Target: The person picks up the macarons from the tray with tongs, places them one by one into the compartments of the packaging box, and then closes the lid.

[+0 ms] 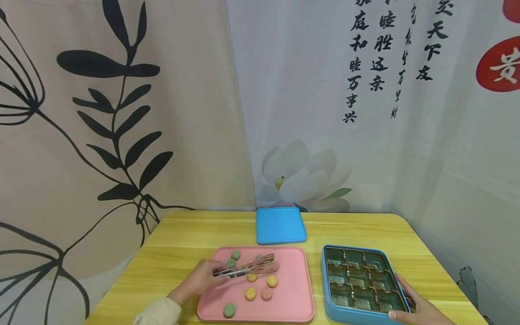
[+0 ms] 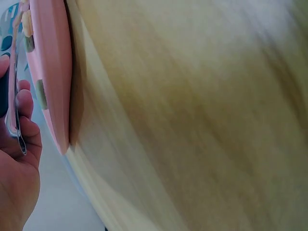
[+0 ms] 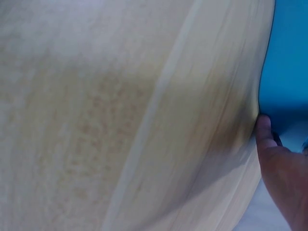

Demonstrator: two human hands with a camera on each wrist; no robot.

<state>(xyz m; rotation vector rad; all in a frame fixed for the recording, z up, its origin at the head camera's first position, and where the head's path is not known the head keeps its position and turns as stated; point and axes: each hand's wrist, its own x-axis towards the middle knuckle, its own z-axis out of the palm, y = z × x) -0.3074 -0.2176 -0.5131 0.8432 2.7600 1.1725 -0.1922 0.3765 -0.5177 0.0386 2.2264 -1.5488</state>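
Note:
My left hand grips a pair of metal tongs over the pink tray. The tongs point right, and their tips overlap a pinkish round shape in the head view. On the tray lie several small macaron-like cookies: green ones such as the green cookie, yellow ones such as the yellow cookie, and a pink cookie. My right hand holds the near right corner of a blue box, thumb at its rim and fingers along the outer wall. The box's dark divided insert shows bare compartments.
A blue lid lies flat behind the pink tray, near the far edge of the wooden table. A printed curtain hangs behind the table. The blue box stands right of the tray, with a strip of table between them.

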